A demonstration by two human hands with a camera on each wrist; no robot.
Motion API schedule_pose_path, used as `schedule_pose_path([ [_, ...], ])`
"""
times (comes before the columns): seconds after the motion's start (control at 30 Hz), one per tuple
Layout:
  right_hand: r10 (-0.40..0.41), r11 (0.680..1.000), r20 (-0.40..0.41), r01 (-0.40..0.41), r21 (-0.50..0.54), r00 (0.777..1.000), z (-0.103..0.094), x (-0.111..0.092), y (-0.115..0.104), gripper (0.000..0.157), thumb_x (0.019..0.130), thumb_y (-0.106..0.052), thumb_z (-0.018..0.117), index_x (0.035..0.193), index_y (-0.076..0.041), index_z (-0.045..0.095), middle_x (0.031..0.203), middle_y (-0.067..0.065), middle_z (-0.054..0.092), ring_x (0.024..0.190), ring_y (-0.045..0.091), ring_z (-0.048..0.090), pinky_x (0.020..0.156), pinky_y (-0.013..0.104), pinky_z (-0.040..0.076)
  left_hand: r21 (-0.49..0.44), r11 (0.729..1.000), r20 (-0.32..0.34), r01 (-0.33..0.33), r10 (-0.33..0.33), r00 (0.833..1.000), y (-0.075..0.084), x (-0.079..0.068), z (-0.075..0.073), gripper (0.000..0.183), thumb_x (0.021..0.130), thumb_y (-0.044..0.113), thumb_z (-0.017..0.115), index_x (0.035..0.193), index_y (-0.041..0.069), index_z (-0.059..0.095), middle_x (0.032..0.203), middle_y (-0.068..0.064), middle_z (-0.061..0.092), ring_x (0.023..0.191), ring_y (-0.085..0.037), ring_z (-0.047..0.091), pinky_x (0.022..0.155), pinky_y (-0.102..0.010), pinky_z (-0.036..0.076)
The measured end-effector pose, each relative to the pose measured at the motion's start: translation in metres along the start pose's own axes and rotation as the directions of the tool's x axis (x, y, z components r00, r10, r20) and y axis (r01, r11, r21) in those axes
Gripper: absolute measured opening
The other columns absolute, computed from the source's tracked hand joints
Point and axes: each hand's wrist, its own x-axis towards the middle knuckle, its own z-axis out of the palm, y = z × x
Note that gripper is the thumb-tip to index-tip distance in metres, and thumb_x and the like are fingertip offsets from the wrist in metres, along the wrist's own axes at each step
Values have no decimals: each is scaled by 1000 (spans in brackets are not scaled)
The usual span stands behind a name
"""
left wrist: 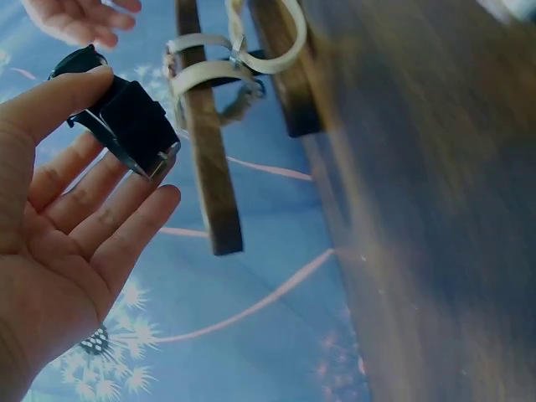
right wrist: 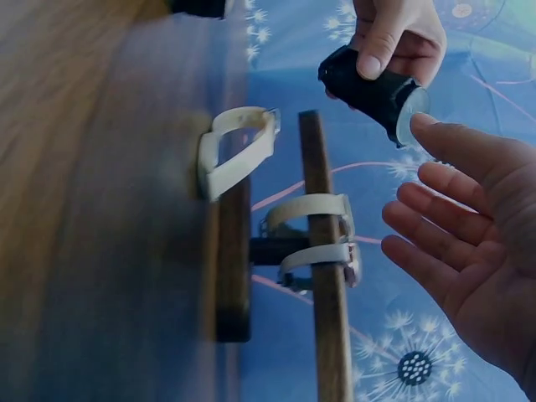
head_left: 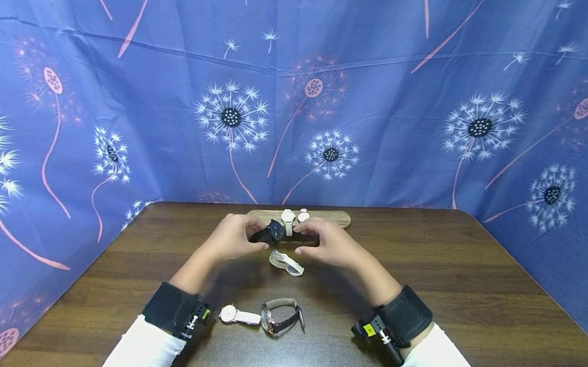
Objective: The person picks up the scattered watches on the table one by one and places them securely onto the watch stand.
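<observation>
While left hand (head_left: 234,237) pinches black watch (head_left: 275,232), right hand (head_left: 334,244) spread near wooden stand (head_left: 339,217) bearing two pale-strapped watches (head_left: 288,217).

we seem to be at a makeshift recording spot, though we cannot tell whether it stands in a home, an office or a studio. we see a blue dandelion-print cloth (head_left: 404,111) hanging in folds and creases behind a dark wood-grain table (head_left: 470,284) and along both its sides, like a screen. we also see black wrist bands (head_left: 170,308) carrying small devices (head_left: 369,329), which look like recording gear to us.
</observation>
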Motion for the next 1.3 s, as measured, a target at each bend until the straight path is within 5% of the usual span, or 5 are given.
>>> schedule_pose_path([
  [0.47, -56, 991, -153, 74, 111, 987, -12, 10, -23, 58, 66, -25, 78, 115, -6, 54, 109, 2, 56, 93, 14, 56, 84, 30, 47, -92, 982, -217, -163, 140, 966, 31, 0, -2, 35, 64, 17, 78, 95, 8, 65, 85, -2, 66, 72, -10, 63, 65, -26, 52],
  [0.77, -131, 988, -309, 150, 40, 942, -18, 9, -36, 52, 66, -27, 78, 112, -9, 59, 106, -2, 59, 92, 9, 57, 80, 20, 46, -132, 962, -309, -237, 188, 932, 45, 0, -4, 33, 64, 11, 76, 94, 6, 65, 88, -3, 65, 75, -11, 63, 69, -20, 51],
  [1.07, -250, 965, -391, 260, -28, 886, -20, 9, -38, 50, 63, -24, 79, 107, -7, 62, 102, 0, 62, 92, 10, 56, 81, 22, 46, -144, 953, -324, -268, 211, 922, 50, -1, -5, 34, 64, 11, 76, 96, 5, 64, 91, -4, 65, 83, -16, 62, 73, -22, 50],
  [1.3, -240, 963, -443, 268, 1, 864, -19, 6, -40, 48, 61, -20, 79, 103, -4, 62, 97, 1, 62, 84, 11, 57, 75, 23, 48, -131, 943, -328, -305, 249, 911, 53, -1, -2, 43, 65, 16, 77, 104, 5, 62, 99, -3, 64, 91, -15, 60, 76, -24, 50],
])
